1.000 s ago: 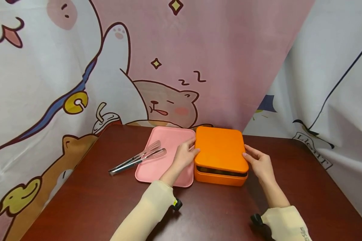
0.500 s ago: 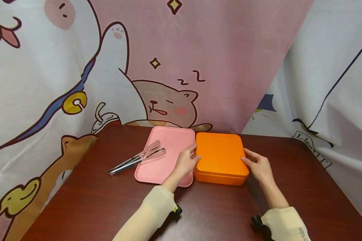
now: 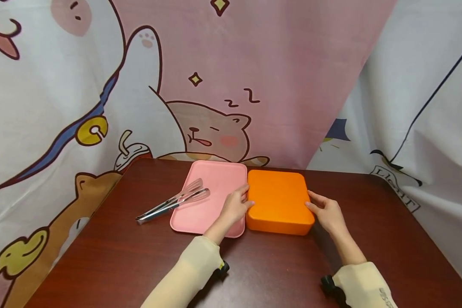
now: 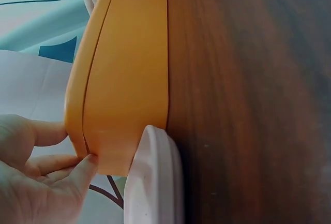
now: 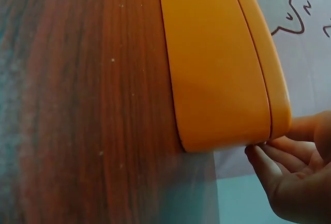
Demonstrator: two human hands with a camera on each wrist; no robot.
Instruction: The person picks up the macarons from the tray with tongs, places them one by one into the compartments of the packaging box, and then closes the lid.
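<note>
An orange rectangular box [image 3: 279,226] stands on the table with its orange lid [image 3: 277,196] lying flat on top. Only a thin seam runs between lid and box in both wrist views. My left hand [image 3: 234,207] grips the lid's left edge, with thumb and fingertips at the seam [image 4: 88,115]. On the opposite side, my right hand [image 3: 329,216] holds the lid's right edge the same way, fingers [image 5: 261,164] just under the rim. What is inside the box is hidden.
Close against the box's left side lies a pink tray [image 3: 211,214]. Metal tongs [image 3: 173,205] with clear slotted heads rest partly on it, handle end on the dark wooden table [image 3: 269,273]. A printed cloth [image 3: 285,85] hangs behind the table.
The lid, tilted with a dark gap at the front a second ago, has come down level onto the box. Both hands moved slightly down with it. Tray and tongs stay put.
</note>
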